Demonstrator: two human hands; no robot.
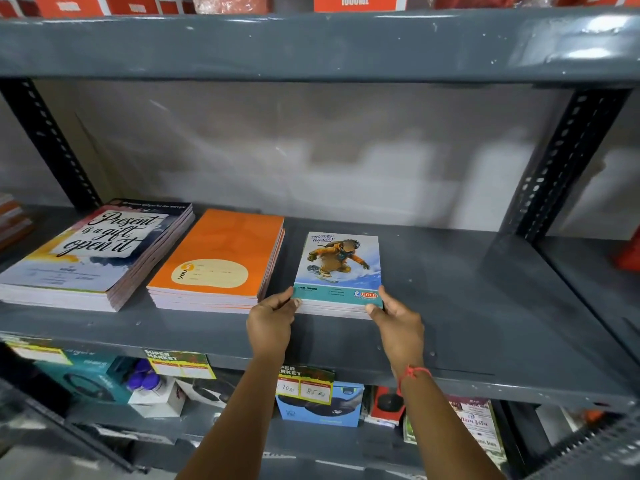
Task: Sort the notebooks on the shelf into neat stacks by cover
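Three stacks of notebooks lie side by side on the grey metal shelf [467, 306]. At the left is a stack with the "Present is a gift, open it" cover [93, 251]. An orange-covered stack [221, 254] sits in the middle. To its right is a smaller stack with a snowboarder cover [339, 268]. My left hand [272, 322] grips that stack's near left corner, thumb on top. My right hand [398, 320] grips its near right corner the same way. The stack rests flat on the shelf.
Slotted dark uprights [568, 161] stand at both back corners of the shelf. The upper shelf [311, 43] carries red boxes. Below, boxed goods [322, 403] and yellow price tags [304, 382] hang at the shelf's front lip. More notebooks [12, 220] lie at the far left.
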